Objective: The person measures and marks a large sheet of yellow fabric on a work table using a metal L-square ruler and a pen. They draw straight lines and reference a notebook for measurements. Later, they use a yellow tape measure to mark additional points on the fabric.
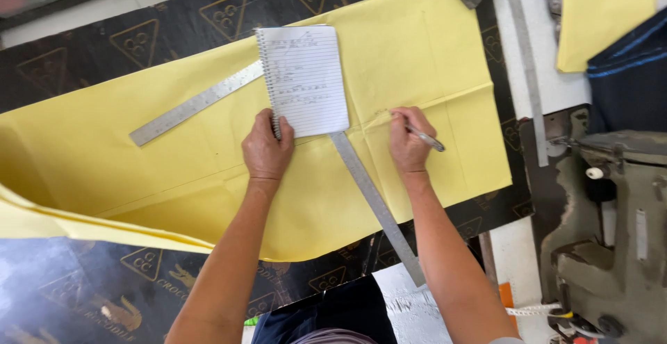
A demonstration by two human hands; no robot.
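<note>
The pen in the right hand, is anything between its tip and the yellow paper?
Nothing visible. The right hand holds the pen straight over bare yellow paper; the notebook and metal square ruler lie to its left.

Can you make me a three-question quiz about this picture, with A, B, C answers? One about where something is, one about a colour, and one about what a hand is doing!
1. Where is the spiral notebook?
A. On the yellow paper
B. On the floor
C. Under the sewing machine

2. What colour is the big sheet of paper?
A. Blue
B. Yellow
C. Pink

3. What is the right hand doing?
A. Holding scissors
B. Lying flat and empty
C. Holding a pen to the paper

Answers:
1 A, it lies on the paper, the left hand touching its lower edge.
2 B, the sheet is yellow all over.
3 C, the fingers grip a pen, its tip against the paper.
</note>
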